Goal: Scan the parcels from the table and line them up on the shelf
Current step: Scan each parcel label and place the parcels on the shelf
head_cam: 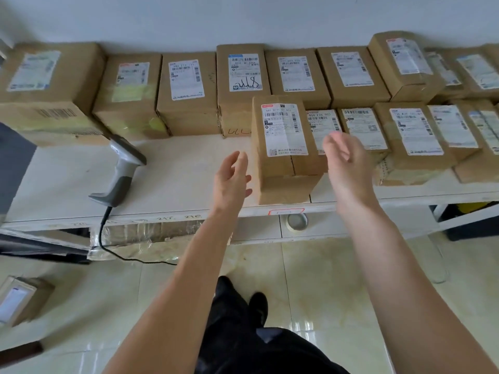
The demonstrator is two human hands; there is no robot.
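So the shelf (81,171) in front of me is already pretty loaded: a back row of parcels (186,79) along the wall, and a second row (415,130) started on the right half in front of it. The left front part of the shelf only has the scanner (121,171) lying on its side, cable trailing off the edge.

The parcel (283,147) I'm dealing with stands at the left end of that front row, label up, right at the shelf's front edge, snug against its right-hand neighbour (322,122). Looks to me like the placing step, with this box basically lined up.

My left hand (232,179) is just left of it, fingers relaxed and spread, holding nothing, not quite touching the cardboard as far as I can tell. My right hand (348,163) is on the other side, a bit blurry, also loose and empty, hovering over the neighbour. So the box sits between both hands, neither grip on it.

Next, I'd guess: grab the scanner, then fetch another parcel, maybe the one on the floor (24,298) at far left.
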